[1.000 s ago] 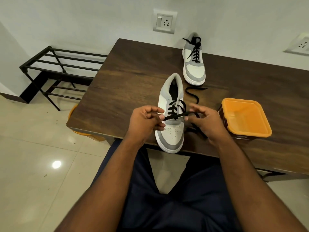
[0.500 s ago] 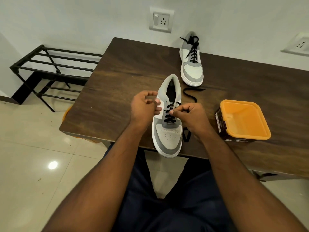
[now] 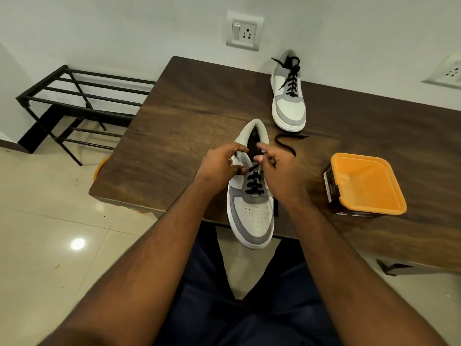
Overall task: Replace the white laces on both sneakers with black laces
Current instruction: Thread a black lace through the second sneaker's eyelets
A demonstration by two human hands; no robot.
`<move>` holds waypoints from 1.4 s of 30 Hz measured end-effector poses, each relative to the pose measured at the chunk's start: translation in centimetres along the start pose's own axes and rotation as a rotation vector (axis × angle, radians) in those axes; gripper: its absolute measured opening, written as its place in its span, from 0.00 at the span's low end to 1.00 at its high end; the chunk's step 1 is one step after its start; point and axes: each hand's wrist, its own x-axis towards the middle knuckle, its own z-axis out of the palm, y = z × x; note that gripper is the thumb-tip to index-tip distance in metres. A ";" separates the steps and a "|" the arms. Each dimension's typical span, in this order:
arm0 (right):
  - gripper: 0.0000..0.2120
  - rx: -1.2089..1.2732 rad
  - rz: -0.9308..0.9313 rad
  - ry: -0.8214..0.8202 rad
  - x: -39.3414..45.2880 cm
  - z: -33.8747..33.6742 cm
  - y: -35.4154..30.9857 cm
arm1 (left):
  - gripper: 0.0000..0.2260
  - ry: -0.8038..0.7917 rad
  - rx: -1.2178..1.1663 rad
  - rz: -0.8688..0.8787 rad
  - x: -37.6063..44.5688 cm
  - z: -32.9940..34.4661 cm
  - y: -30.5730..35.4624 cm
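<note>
Head view: left hand [image 3: 219, 163] grips near sneaker [image 3: 252, 211] eyelet flap; right hand [image 3: 279, 168] pinches limp black lace [image 3: 253, 182], best held near its stiff tip

No text, brand, number or sign can be read anywhere. The only printing in view sits on the dark label on the left wall of the orange tub [image 3: 331, 191], at the right on the table, and it is too small and blurred to make out.
</note>
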 end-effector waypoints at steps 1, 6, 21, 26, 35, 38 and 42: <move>0.14 -0.008 -0.015 -0.009 0.1 0.0 -0.2 | 0.21 0.010 -0.006 0.000 -0.2 0.1 -0.2; 0.09 -0.128 -0.065 -0.032 1.0 -0.6 -0.7 | 0.23 0.012 -0.041 -0.007 -0.8 0.4 -1.0; 0.12 -0.652 -0.174 -0.374 3.3 -1.3 -1.2 | 0.22 0.083 0.102 0.007 -1.3 0.5 -0.7; 0.12 -0.562 -0.220 -0.365 2.7 -0.7 -0.8 | 0.21 0.040 0.148 0.010 -1.4 0.3 -0.9; 0.09 -0.301 -0.127 -0.409 3.3 -0.7 -0.2 | 0.22 0.057 0.156 0.029 -1.5 0.6 -1.2; 0.09 -0.119 -0.057 -0.362 2.6 -0.8 -0.3 | 0.27 0.079 0.118 0.036 -1.9 0.7 -1.3; 0.15 -0.131 -0.060 -0.407 2.6 -1.2 -0.5 | 0.17 0.198 -0.239 0.037 -2.9 2.6 -1.7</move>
